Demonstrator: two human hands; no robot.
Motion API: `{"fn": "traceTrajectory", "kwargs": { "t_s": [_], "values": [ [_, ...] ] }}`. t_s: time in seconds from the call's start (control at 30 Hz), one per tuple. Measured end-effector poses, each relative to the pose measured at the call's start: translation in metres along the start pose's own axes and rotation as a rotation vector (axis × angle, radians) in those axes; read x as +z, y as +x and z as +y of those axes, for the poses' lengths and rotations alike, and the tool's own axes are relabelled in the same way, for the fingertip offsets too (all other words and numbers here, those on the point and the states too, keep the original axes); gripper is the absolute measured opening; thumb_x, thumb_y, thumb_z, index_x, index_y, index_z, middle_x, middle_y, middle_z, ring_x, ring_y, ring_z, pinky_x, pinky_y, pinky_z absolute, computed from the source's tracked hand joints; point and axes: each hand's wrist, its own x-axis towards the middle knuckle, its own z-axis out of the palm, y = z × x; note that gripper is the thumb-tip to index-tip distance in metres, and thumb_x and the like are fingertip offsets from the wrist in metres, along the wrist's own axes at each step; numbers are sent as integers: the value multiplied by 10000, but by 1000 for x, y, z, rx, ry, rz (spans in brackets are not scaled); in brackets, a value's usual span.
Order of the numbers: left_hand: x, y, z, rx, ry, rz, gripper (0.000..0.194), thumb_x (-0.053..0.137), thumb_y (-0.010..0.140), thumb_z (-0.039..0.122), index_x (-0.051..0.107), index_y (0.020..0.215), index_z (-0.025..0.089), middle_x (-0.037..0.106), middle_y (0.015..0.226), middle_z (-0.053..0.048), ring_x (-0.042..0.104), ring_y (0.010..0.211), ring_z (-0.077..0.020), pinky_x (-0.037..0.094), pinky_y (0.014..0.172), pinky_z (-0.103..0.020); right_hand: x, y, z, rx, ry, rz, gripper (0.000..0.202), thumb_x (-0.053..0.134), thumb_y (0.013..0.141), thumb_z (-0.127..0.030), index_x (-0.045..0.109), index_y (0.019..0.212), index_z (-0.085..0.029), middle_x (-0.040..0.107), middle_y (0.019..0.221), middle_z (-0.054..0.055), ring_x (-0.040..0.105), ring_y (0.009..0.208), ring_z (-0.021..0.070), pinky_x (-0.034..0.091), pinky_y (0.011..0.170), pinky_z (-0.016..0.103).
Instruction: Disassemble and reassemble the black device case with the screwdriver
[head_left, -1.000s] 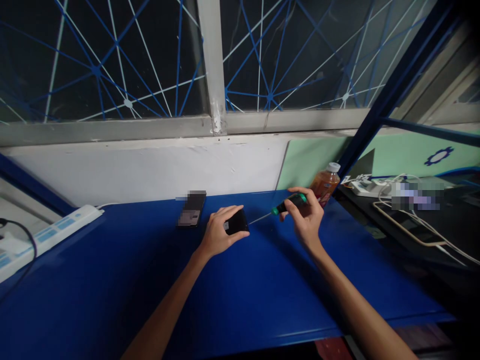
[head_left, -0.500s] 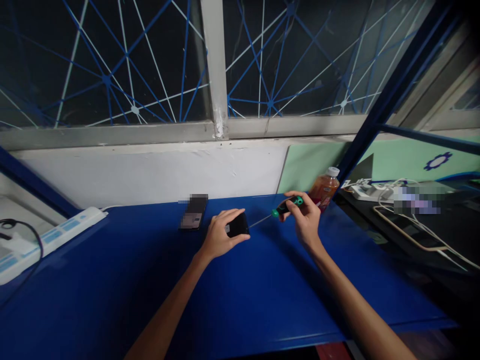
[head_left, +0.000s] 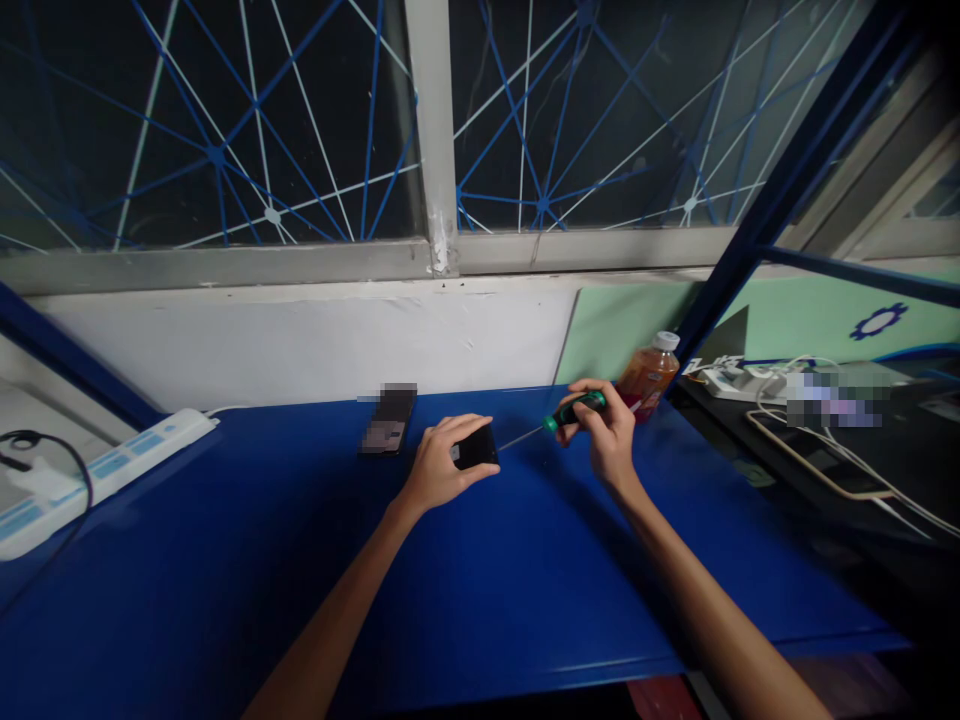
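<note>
My left hand (head_left: pixel 441 462) is closed around a small black rectangular object (head_left: pixel 480 450), thumb on its near side and fingers over its far side. What exactly it is, I cannot make out. A screwdriver (head_left: pixel 576 411) with a green and black handle is gripped by my right hand (head_left: pixel 609 430). Its thin metal shaft points left, and the tip meets or nearly meets the right end of the black object. Left of my left hand, a dark phone-like slab (head_left: pixel 388 425), partly blurred out, lies on the blue table (head_left: pixel 480 600).
Behind my right hand stands a bottle of reddish-orange drink (head_left: pixel 651 375) with a white cap. A white power strip (head_left: pixel 112 480) runs along the left side. On a black surface at the right lie a phone (head_left: pixel 814 460) and white cables. Blue frame posts (head_left: pixel 739 240) rise at the sides.
The screwdriver handle has turned slightly in my right hand, with the fingers shifting a little around it. The black object and my left hand keep nearly the same place.
</note>
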Motion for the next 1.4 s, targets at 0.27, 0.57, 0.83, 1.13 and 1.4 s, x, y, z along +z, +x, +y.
{"fn": "traceTrajectory", "kwargs": {
  "t_s": [0.27, 0.57, 0.83, 1.13, 1.4],
  "values": [
    [0, 0, -1, 0, 18, -15, 549, 730, 719, 458, 584, 1232, 327, 597, 1273, -49, 518, 1196, -294, 371, 1016, -535, 4, -2, -2, -18, -94, 61, 281, 600, 841, -403, 532, 1035, -212, 570, 612, -53, 546, 393, 105, 465, 413, 236],
    [0, -1, 0, -8, 37, -30, 464, 711, 743, 466, 620, 1183, 352, 564, 1313, -37, 514, 1194, -298, 381, 998, -552, 4, -2, -3, -35, -180, 114, 220, 674, 791, -340, 545, 915, -212, 521, 551, -72, 504, 356, 95, 407, 365, 220],
    [-1, -1, 0, -3, 27, -19, 448, 708, 744, 466, 635, 1166, 335, 572, 1303, -41, 531, 1170, -299, 416, 970, -534, 3, -1, -2, -48, 26, -35, 257, 586, 843, -330, 472, 1049, -229, 611, 767, -21, 564, 439, 109, 484, 444, 266],
    [-1, -1, -1, 5, 61, -9, 456, 722, 739, 460, 637, 1165, 321, 582, 1290, -44, 538, 1163, -286, 416, 977, -505, 5, -2, -3, -35, -94, 13, 270, 603, 845, -362, 505, 1046, -212, 598, 685, -32, 569, 433, 107, 485, 447, 251],
    [0, -1, -3, 11, 68, -24, 471, 732, 734, 446, 623, 1178, 332, 582, 1290, -36, 531, 1169, -276, 418, 973, -509, 6, -2, -3, -39, -174, 94, 266, 688, 787, -328, 518, 960, -217, 537, 592, -65, 534, 389, 101, 439, 396, 227]
  ]
}}
